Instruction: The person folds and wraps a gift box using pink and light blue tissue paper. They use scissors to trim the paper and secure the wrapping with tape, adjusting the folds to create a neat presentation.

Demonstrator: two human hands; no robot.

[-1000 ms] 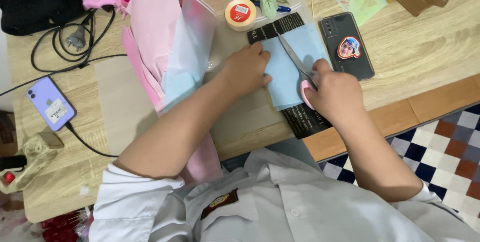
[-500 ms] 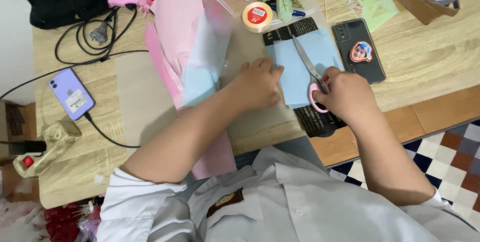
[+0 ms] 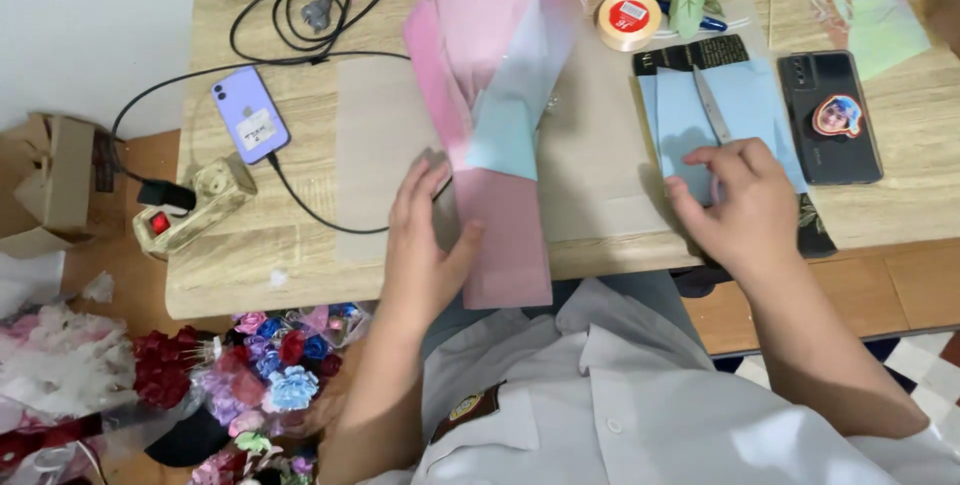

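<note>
Two phones lie here — lilac phone [image 3: 249,115], black phone [image 3: 829,117]. Left hand [image 3: 425,245] open on pink paper [image 3: 497,145]; right hand [image 3: 740,200] grips scissors [image 3: 711,110] on blue paper [image 3: 690,120].

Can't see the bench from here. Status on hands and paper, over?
Left hand open, flat at pink wrapping paper. Right hand holds scissors on blue sheet. Dark phone beside sheet.

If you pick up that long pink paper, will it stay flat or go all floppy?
Probably floppy: the pink paper is a thin sheet that already curls near its top. It likely weighs little, and its end overhanging the table edge by the left hand could slide off.
</note>
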